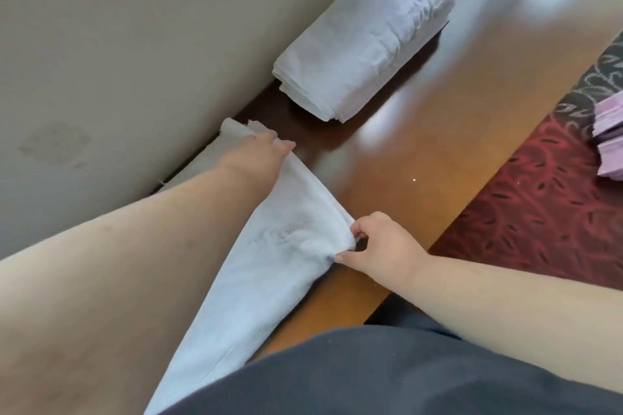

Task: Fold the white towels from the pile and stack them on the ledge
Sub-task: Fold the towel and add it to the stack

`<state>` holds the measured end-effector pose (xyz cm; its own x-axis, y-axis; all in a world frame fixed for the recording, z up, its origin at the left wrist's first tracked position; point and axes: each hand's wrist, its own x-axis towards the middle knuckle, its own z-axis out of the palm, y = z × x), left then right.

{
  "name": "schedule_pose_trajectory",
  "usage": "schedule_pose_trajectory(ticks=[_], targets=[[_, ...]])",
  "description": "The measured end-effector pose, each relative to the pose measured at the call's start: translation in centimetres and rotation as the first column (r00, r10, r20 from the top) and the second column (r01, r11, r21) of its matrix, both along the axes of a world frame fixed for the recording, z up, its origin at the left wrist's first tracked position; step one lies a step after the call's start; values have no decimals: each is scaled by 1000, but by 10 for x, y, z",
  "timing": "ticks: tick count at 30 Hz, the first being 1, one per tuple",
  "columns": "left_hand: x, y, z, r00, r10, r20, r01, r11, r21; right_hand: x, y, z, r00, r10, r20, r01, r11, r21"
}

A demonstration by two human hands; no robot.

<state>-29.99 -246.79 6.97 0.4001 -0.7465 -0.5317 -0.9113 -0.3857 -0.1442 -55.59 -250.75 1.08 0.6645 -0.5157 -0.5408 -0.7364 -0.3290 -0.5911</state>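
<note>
A white towel (269,266) lies lengthwise along the glossy wooden ledge (404,152), running from the wall toward my body. My left hand (259,152) rests on its far end with fingers stretched out flat. My right hand (381,242) pinches the towel's right edge between thumb and fingers at about the middle. Farther along the ledge sits a stack of folded white towels (367,37) against the wall. The near end of the towel is hidden behind my dark clothing.
A beige wall (135,44) borders the ledge on the left. To the right, below the ledge, is red and dark patterned carpet (539,212). A stack of pale purple cloths (610,135) sits at the right edge.
</note>
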Motion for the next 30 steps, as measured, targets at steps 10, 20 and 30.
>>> schedule_pose_trajectory(ticks=[10, 20, 30], targets=[[34, -29, -21, 991, -108, 74, 98, 987, 127, -13, -2, -14, 988, -62, 140, 21, 960, 280], [55, -19, -31, 999, 39, 19, -38, 996, -76, -5, -18, 0, 956, 66, 285, -147, 950, 274], [49, -37, -27, 996, 60, 60, -54, 993, -103, 6, -45, -7, 965, 260, 45, -264, 942, 210]])
